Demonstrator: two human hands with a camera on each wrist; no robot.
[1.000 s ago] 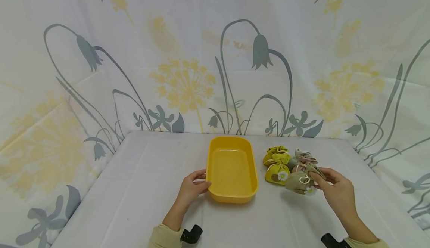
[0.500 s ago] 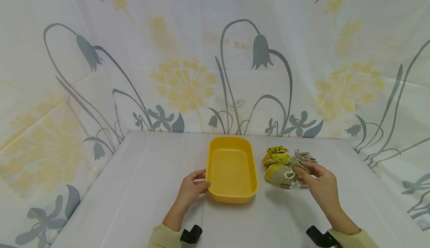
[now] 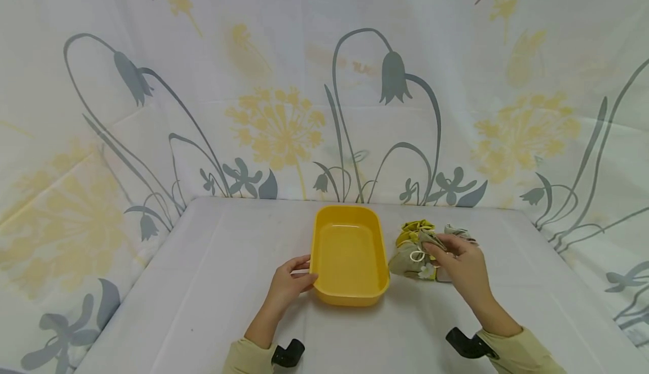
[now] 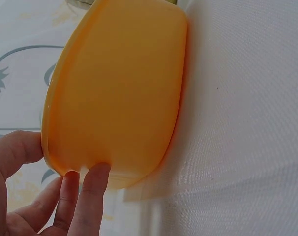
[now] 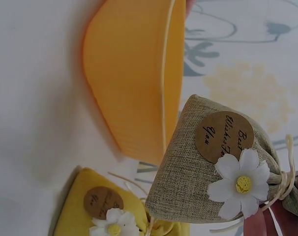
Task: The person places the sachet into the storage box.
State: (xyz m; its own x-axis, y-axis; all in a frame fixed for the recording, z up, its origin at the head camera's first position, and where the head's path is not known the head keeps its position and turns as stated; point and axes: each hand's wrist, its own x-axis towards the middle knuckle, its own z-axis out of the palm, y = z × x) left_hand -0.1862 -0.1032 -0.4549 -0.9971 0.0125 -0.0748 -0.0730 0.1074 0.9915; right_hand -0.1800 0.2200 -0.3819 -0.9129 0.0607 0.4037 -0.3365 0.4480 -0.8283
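Observation:
A yellow plastic tray (image 3: 350, 295) sits mid-table, its inside bare. My left hand (image 3: 290, 280) grips its near left edge, thumb on the rim and fingers against the outer wall (image 4: 114, 93). My right hand (image 3: 458, 260) pinches the tied neck of an olive linen pouch (image 3: 408, 262) with a white daisy and a brown tag (image 5: 223, 135), held in the air just right of the tray (image 5: 134, 83). A yellow pouch (image 5: 102, 209) lies below it on the cloth.
More small pouches (image 3: 418, 230) cluster on the table right of the tray, partly hidden by my right hand. A white cloth (image 3: 213, 284) covers the table. Floral curtains (image 3: 284, 109) close off the back and both sides.
My right hand has carried the olive pouch leftward, from the right of the pouch cluster to beside the tray's right rim. The left hand and tray have stayed put.

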